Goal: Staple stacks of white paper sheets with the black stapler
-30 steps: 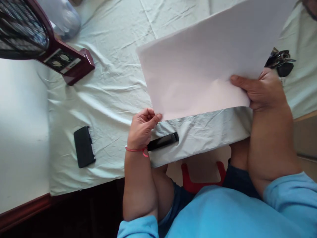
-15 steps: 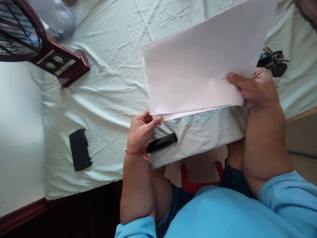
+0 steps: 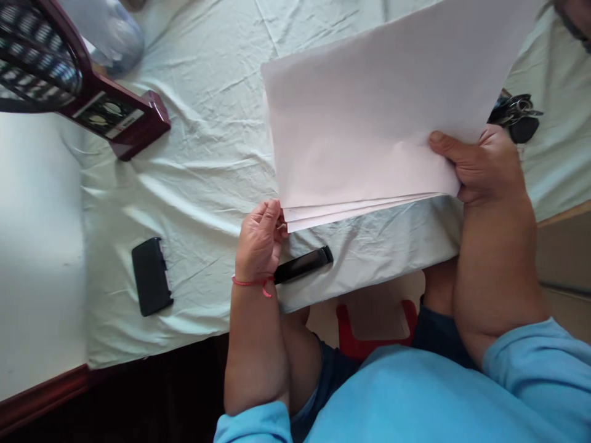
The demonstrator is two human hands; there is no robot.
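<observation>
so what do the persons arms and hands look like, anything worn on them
Both forearms are bare. The left hand has a thin red string bracelet tied round the wrist, with a small loose end. Light blue sleeves are pushed up to about the elbows. No rings, watch or gloves show on the right hand.

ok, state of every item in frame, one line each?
paper stack: lifted off the cloth, near edges fanned apart
left hand: at the stack's near corner
right hand: gripping the stack's edge
black case: flat on cloth
keys: lying on cloth
</observation>
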